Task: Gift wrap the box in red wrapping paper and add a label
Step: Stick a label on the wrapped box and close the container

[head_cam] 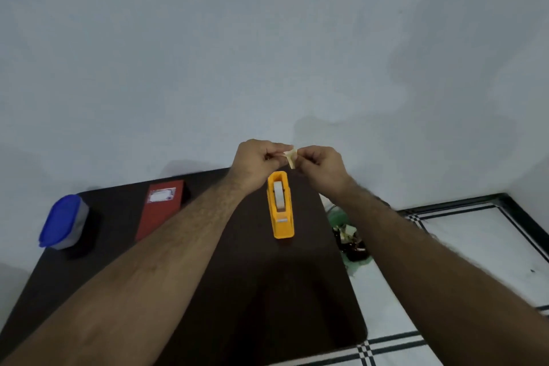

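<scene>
Pinching tape scrap [290, 157] | both hands | wrapped box [162, 208] left, apart

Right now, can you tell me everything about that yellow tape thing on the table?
The tape dispenser looks like orange-yellow plastic, long and narrow, lying flat on the dark table with its length pointing away from the person. A roll of white tape sits upright in its slot. Neither hand touches it; both are held up just beyond its far end.
</scene>
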`<act>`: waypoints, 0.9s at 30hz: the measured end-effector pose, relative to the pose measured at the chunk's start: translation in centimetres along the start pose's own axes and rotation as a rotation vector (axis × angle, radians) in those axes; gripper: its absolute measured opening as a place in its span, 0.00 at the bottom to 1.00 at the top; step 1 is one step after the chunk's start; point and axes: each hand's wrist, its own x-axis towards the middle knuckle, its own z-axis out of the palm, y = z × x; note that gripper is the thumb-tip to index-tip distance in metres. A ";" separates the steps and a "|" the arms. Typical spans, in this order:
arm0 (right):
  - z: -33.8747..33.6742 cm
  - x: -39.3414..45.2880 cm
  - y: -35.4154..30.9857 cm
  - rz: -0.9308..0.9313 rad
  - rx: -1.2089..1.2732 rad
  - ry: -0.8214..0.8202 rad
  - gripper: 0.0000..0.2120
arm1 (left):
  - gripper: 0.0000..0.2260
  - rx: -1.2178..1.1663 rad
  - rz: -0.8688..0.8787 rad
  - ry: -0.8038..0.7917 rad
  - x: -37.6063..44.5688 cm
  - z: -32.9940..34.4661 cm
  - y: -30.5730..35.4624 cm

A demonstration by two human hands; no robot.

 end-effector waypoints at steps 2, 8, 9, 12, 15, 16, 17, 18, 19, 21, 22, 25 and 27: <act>-3.1 -0.7 1.3 0.039 -0.067 -0.042 0.07 | 0.10 0.039 0.006 -0.027 0.3 3.1 1.4; -10.0 -1.7 5.1 0.273 0.045 0.136 0.02 | 0.06 -0.216 -0.144 -0.060 1.5 11.7 4.1; -11.0 -1.8 6.0 0.294 0.058 0.153 0.02 | 0.07 -0.272 -0.177 -0.087 1.7 13.1 4.6; -12.9 -1.7 8.2 0.314 0.112 0.115 0.02 | 0.07 -0.396 -0.262 -0.100 2.6 16.2 5.3; -14.3 -1.7 11.0 0.366 0.227 0.037 0.04 | 0.10 -0.375 -0.312 -0.107 3.7 18.9 4.8; -14.8 -1.6 12.4 0.392 0.279 0.006 0.05 | 0.10 -0.358 -0.333 -0.108 4.2 20.2 4.6; -15.0 -1.5 13.5 0.416 0.323 -0.010 0.06 | 0.09 -0.354 -0.352 -0.101 4.5 21.2 4.2; -15.3 -1.4 14.9 0.439 0.358 -0.008 0.06 | 0.08 -0.370 -0.383 -0.084 4.8 22.5 4.0; -15.5 -1.1 16.2 0.456 0.387 0.012 0.06 | 0.08 -0.401 -0.412 -0.053 5.0 23.8 3.8; -16.1 -0.2 19.3 0.498 0.421 0.075 0.04 | 0.07 -0.476 -0.492 0.008 5.7 27.3 3.0; -16.2 0.1 20.4 0.514 0.413 0.095 0.04 | 0.06 -0.506 -0.524 0.026 5.7 28.7 2.5; -17.2 1.4 26.8 0.579 0.328 0.114 0.03 | 0.03 -0.558 -0.583 0.002 6.7 35.2 -0.5; -17.4 1.7 30.2 0.600 0.203 0.065 0.04 | 0.04 -0.511 -0.629 0.020 7.0 38.1 -2.5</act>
